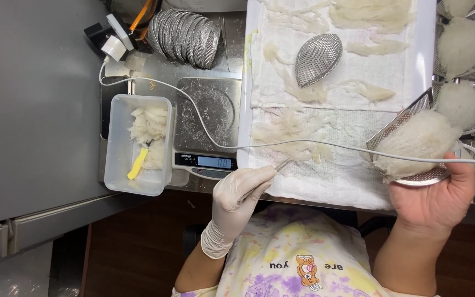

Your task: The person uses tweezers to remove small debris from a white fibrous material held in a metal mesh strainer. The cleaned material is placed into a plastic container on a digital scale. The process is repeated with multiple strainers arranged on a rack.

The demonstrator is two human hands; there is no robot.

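A: Obs. 1. The nest (416,146), a pale fibrous mound, sits packed in a metal mesh mould (408,118) just off the right edge of the tray (427,55). The right hand (441,195), bare, cups the mould from beneath, thumb hooked over the near rim.

B: Handling?

A: Judged light, soft and wet, and the strands look likely to tear or shed if pinched. Best held by the stiff mesh rim, as now, not by the fibre itself.

B: Left hand?

A: The left hand (237,192), gloved, is closed on thin tweezers (281,165). The tips touch loose strands (287,135) on the white cloth (325,176) near the tray's front edge. Those strands are limp and appear to cling to the cloth. My guess is a tip grip on one end would lift them cleanly.

B: Surroundings?

A: A spare oval mesh (318,59) lies dome-up at mid-tray, with more fibre along the back edge. A white cable (204,129) crosses the front of the tray and passes over the nest. Left of the tray are a scale (204,124), then a clear tub (138,144) holding fibre and a yellow tool (137,164). A stack of meshes (185,36) stands behind the scale. Filled moulds (463,41) line up to the tray's right.
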